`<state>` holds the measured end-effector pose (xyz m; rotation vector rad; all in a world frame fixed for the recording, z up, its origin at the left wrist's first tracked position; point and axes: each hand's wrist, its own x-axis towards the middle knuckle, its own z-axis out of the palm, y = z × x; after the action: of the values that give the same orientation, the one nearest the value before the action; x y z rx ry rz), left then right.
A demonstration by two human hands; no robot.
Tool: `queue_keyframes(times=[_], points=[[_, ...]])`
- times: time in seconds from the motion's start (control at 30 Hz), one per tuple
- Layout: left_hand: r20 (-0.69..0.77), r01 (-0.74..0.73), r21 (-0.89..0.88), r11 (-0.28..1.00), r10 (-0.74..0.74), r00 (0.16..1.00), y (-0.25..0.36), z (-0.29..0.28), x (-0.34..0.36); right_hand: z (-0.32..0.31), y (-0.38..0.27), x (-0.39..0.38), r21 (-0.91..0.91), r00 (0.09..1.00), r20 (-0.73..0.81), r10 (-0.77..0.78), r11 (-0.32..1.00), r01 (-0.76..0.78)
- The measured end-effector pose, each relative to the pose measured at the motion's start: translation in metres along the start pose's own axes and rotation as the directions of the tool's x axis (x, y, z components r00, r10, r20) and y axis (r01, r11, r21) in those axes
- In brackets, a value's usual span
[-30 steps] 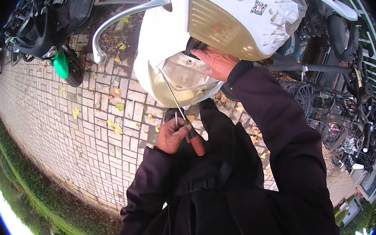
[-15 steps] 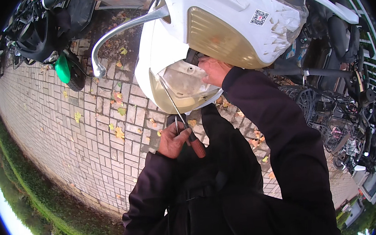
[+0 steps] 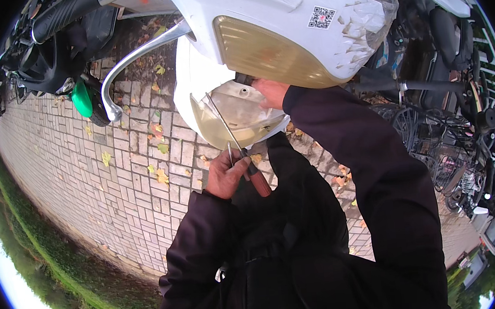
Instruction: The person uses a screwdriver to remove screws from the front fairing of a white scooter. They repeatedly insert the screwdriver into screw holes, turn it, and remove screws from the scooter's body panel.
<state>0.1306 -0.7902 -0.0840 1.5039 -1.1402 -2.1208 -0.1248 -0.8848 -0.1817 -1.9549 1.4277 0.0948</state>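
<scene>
My left hand point(image 3: 223, 175) grips a screwdriver point(image 3: 257, 182) with a reddish-brown handle and a long thin shaft slanting up to the left. A second slim metal piece point(image 3: 230, 155) sticks up from the same fingers; its kind is unclear. Above is the front of a white scooter point(image 3: 187, 71) with a pale, see-through headlight point(image 3: 232, 106); the shaft overlaps the headlight's left side. My right hand point(image 3: 273, 94) is curled at the gap between the headlight and the amber-tinted panel point(image 3: 274, 52). Its fingertips are hidden there, beside a dark part point(image 3: 244, 79).
A silver brake lever point(image 3: 133, 59) juts out left of the scooter. Another vehicle with a green part point(image 3: 82, 99) stands farther left. Parked bikes with wire baskets point(image 3: 407, 126) line the right. Brick paving point(image 3: 126, 183) with fallen leaves lies below, bordered by a hedge point(image 3: 50, 260).
The scooter's front and brake lever have shifted left in view, and the black handlebar grip shows more. Both hands have moved slightly up, the left still holding the screwdriver.
</scene>
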Motion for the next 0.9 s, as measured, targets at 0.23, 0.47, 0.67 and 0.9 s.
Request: queue_keyframes(times=[0.23,0.47,0.67,0.9], points=[[-0.011,-0.046,0.011,0.999,0.047,0.999,0.008,0.006,0.015,-0.008,-0.004,-0.004,0.032,1.0,-0.002,0.013,0.999,-0.013],[-0.063,-0.033,-0.01,0.999,0.033,0.997,0.0,0.005,0.01,0.003,-0.004,0.001,0.102,0.83,-0.558,-0.003,0.992,0.073],[-0.065,-0.038,-0.021,0.999,0.036,0.997,-0.015,-0.006,-0.001,-0.018,-0.025,0.016,0.398,0.846,-0.449,0.288,0.912,-0.099],[-0.065,0.034,-0.004,0.999,-0.034,0.997,-0.035,-0.018,-0.022,-0.03,-0.033,0.042,0.092,0.879,-0.436,0.191,0.982,-0.168]])
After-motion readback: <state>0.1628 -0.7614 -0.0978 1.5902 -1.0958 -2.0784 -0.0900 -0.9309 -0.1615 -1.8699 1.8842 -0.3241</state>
